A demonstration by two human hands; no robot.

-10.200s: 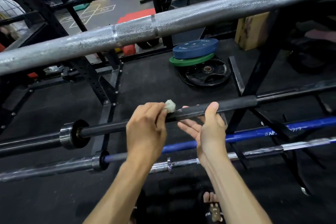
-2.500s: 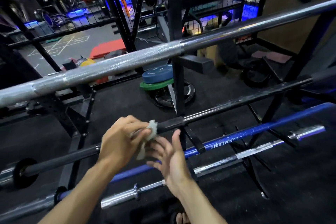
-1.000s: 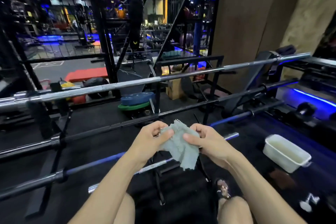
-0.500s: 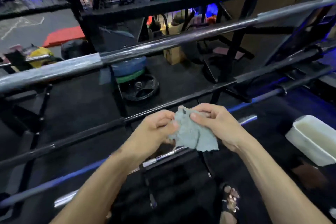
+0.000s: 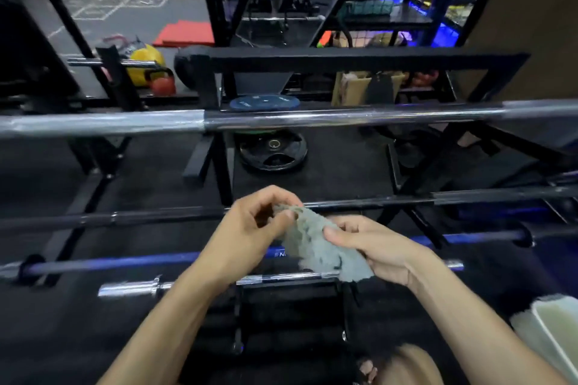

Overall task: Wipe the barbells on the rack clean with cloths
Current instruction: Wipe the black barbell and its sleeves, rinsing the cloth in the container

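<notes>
Nearest the camera, both hands have come off the rack and now work the grey cloth (image 5: 325, 247) between them in front of the bars. A few seconds ago the left hand (image 5: 247, 234) was pressing the bunched cloth against the black barbell (image 5: 162, 214); now that hand's fingers are curled, pinching the cloth's upper left corner between thumb and fingertips, while the right hand (image 5: 375, 248) pinches its right edge under the thumb, fingers cupped beneath it. Over the last second the cloth has been spread out flat, which reads as refolding it or finding a fresh face, so wiping is paused and no bar is being touched. At the near right a white tub (image 5: 556, 331) sits on the floor, only partly in view. Just beyond the hands lie the short chrome bar (image 5: 137, 288), then the blue barbell (image 5: 125, 262), then the black one, and farthest and highest the thick chrome barbell (image 5: 344, 119), all resting across the rack (image 5: 219, 166). Past them, weight plates (image 5: 272, 153) lie stacked on the floor. Which bar comes next cannot be told.
</notes>
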